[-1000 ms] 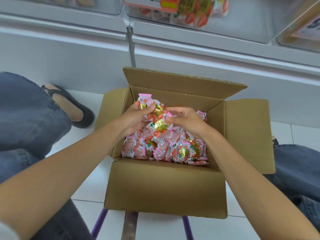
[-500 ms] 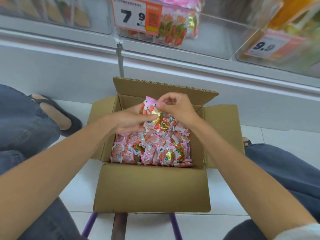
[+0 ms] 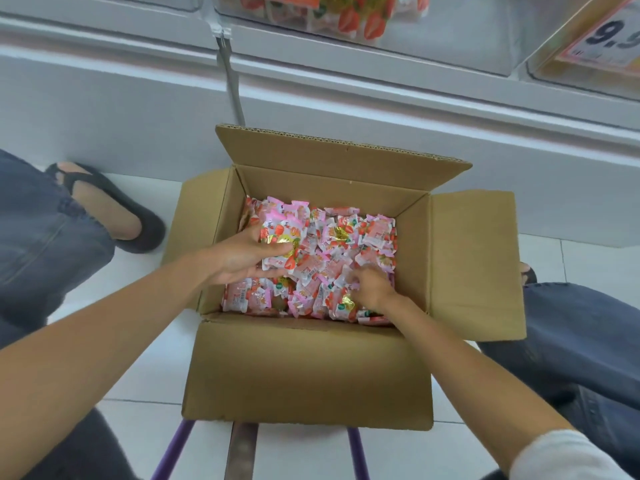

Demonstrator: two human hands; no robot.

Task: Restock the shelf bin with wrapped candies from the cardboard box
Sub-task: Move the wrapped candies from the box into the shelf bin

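Well above both hands, the shelf bin; directly under them, the cardboard box heaped with candies. Clutching a loose bunch in the left hand, with the right hand sunk, curled, in the pile, pinching any or none impossible to tell. Likely to shed slick wrappers onto the floor on the long lift, given so overfull a grip.

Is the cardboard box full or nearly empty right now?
Fairly full: wrapped candies cover the whole bottom of the open cardboard box, heaped partway up its walls; none of the floor shows.
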